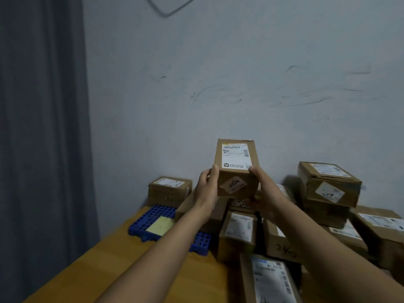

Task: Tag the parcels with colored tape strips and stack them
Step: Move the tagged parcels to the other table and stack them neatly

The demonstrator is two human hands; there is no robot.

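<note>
A small brown cardboard parcel (237, 165) with a white shipping label on top and a sticker on its near face is held up above the pile, close to the wall. My left hand (206, 189) grips its left side and my right hand (265, 193) grips its right side, thumbs over the top edge. Below and around it lie several other labelled brown parcels (238, 232), some stacked at the right (328, 184). No coloured tape shows in this view.
A blue perforated plastic tray (150, 219) with a yellow pad (160, 225) on it lies on the wooden table (109, 263) at the left. One parcel (169, 189) stands behind the tray. A grey curtain hangs at the far left; a white wall is directly behind.
</note>
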